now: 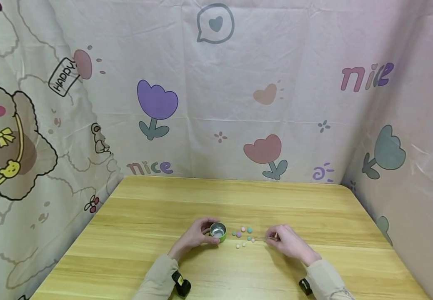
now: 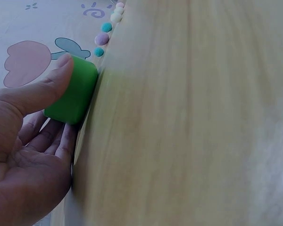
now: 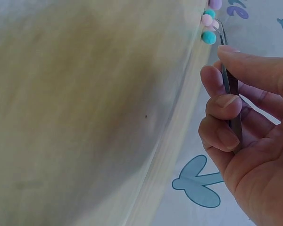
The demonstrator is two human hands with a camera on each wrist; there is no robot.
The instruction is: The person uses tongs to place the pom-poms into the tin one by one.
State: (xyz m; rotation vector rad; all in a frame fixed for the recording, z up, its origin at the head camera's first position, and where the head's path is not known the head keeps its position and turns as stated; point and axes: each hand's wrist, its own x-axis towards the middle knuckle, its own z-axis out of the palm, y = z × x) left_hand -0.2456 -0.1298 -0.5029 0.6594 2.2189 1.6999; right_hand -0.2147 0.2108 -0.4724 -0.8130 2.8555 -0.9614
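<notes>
A small green cup [image 1: 218,231] with a shiny metal inside stands on the wooden table [image 1: 163,200]. My left hand [image 1: 198,234] holds it; the thumb [image 2: 47,87] presses the green cup [image 2: 75,92] from one side, the fingers lie on the other. My right hand [image 1: 285,241] pinches thin metal tweezers [image 1: 262,238] whose tips reach a small pink ball [image 1: 253,240]. In the right wrist view the tweezers [image 3: 228,82] run between thumb and fingers toward the pink ball [image 3: 207,20]. Several small pastel balls [image 1: 243,235] lie scattered between the hands.
Patterned cloth [image 1: 216,91] with tulips and cartoon animals walls the table at the back and both sides. Bare wood stretches behind the balls to the far edge [image 1: 231,179]. Black wrist straps [image 1: 181,284] show on both sleeves.
</notes>
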